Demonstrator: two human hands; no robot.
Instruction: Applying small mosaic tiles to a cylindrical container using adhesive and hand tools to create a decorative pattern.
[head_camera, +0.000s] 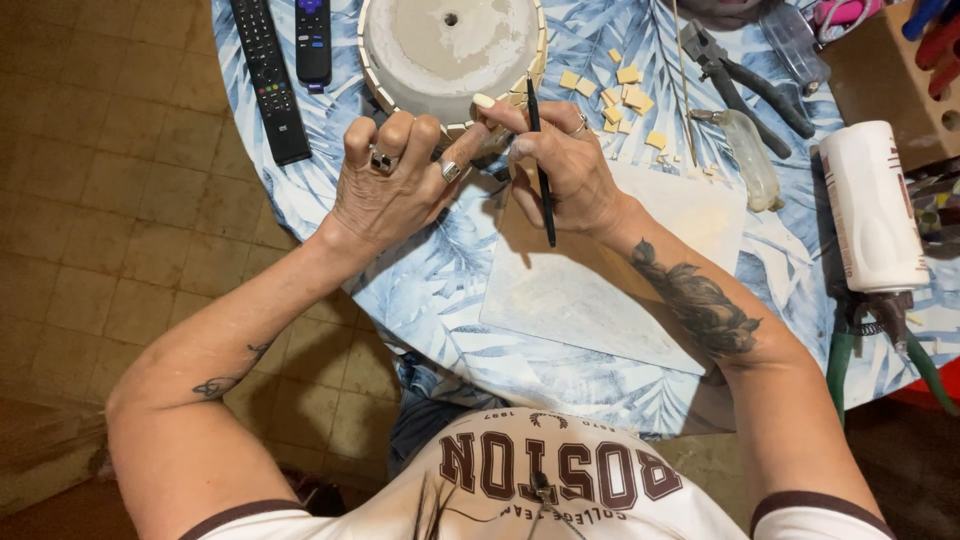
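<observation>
Hands meet at the near rim of the round grey pot (440, 50), which sits upside down at the far edge of the worktop (420, 290). Your left hand (385, 190) curls against the pot's side, likely to keep it from rolling or sliding. Your right hand (560, 170) is closed around a thin black stick (540, 160), held like a pencil, with its far end up by the rim where small tan tiles line the pot. That grip would let you poke at one tiny spot.

More loose tan tiles (620, 95) lie just right of the pot, close enough to pick up fast. A pale flat board (600, 270) lies under your right wrist, maybe to keep the leafy cloth clean. Cutting pliers (740, 80) and a white glue bottle (870, 205) wait near the right edge. Two black remotes (285, 60) rest at the far left corner, out of the way.
</observation>
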